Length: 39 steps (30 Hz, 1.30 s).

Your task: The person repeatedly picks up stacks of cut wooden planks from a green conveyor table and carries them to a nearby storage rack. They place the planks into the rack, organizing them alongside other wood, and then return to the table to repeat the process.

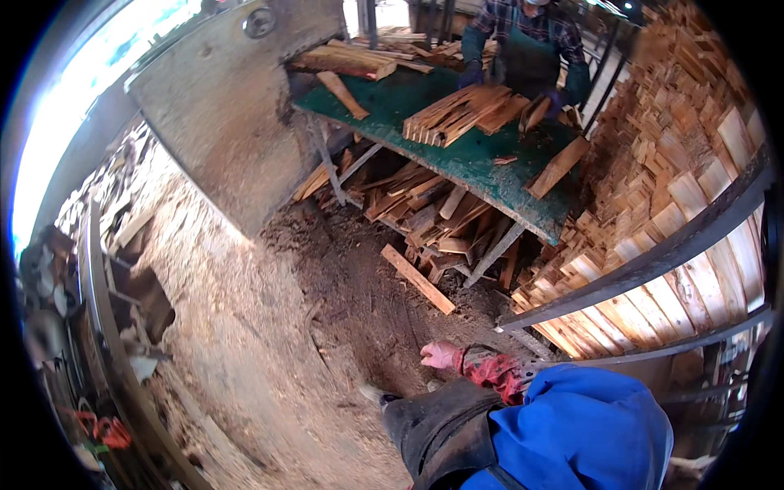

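I see the right hand (441, 355) curled, seemingly empty; the plank (417, 278) below the bench's (482, 165) near edge looks stiff, light; I'd grip mid-length.

A co-worker (527, 61) stood behind boards (449, 118) on a green worktop (469, 166); nearer, a bare hand (441, 355) hung over the dirty floor (269, 327).

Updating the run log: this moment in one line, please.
right hand: nothing visibly held; left hand: out of view; floor: loose board; green table: planks
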Available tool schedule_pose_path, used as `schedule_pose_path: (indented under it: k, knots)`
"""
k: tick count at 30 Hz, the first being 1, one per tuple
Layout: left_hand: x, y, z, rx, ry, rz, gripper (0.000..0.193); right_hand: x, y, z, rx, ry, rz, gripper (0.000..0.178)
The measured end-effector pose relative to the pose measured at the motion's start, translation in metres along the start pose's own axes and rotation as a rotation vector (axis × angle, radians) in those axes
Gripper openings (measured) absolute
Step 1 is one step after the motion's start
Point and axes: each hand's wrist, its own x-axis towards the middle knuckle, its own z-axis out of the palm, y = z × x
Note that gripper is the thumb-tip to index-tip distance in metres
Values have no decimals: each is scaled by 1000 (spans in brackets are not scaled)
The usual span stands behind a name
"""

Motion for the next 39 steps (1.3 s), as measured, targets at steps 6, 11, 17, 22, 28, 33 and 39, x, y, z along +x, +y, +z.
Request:
schedule_pose_path:
  k: [6,11,17,22,28,33,39]
  knots:
    - [58,142,-40,99,-46,23,63,48,-20,-6,135,39,222,46]
    - [121,292,-97,-11,-8,170,62,63,-41,-18,223,187,350,44]
    - [166,481,-152,-245,54,484,19,119,-88,-61,421,389,317,43]
    - [140,579,-44,-173,2,433,24,171,-87,-125,423,597,215,37]
    - [165,569,5,-167,-61,252,18,243,-118,-268,431,767,43,28]
    - [176,556,37,-92,-32,62,46,309,-120,-399,330,789,-59,32]
    - [173,618,78,-35,-58,27,36,419,-94,-521,-77,1081,-73,46]
